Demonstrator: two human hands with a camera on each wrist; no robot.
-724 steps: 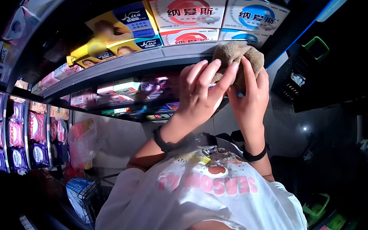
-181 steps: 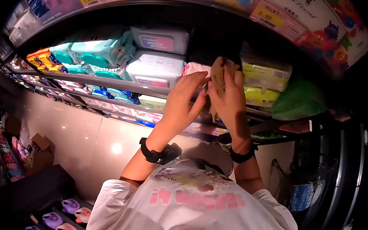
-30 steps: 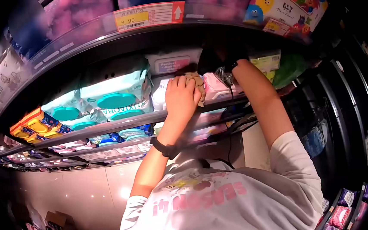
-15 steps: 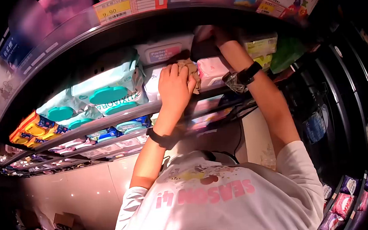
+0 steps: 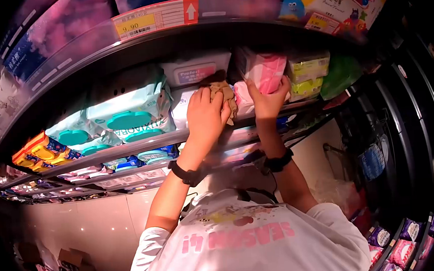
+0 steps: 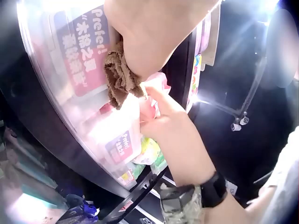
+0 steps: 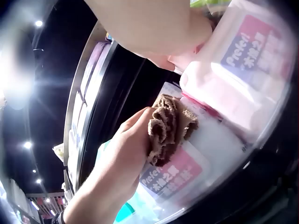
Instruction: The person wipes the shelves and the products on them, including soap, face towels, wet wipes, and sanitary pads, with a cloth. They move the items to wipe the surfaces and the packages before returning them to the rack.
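My left hand (image 5: 206, 111) holds a bunched brown cloth (image 5: 223, 97) against the front of white wipes packs on the shelf. In the right wrist view the folded cloth (image 7: 168, 130) lies over a pack printed "Prefer!" (image 7: 173, 175). My right hand (image 5: 270, 100) grips a pink-and-white soft pack (image 5: 268, 70), thumb on its near left side and fingers round its right. Below and left of that pack, a pink-topped pack (image 5: 243, 95) shows at the shelf front. The left wrist view shows my right hand (image 6: 161, 112) close beside the cloth, partly covering the pink pack.
Teal-lidded wipes packs (image 5: 128, 112) stand to the left, yellow-green packs (image 5: 307, 85) and a green bag (image 5: 342, 77) to the right. An upper shelf edge (image 5: 239, 24) with price tags overhangs the hands. The lower shelf's front rail (image 5: 126, 145) crosses below them.
My right arm, earlier reaching deep into the shelf, has drawn back and now brings the pink-and-white pack forward. My left hand keeps the cloth at nearly the same spot.
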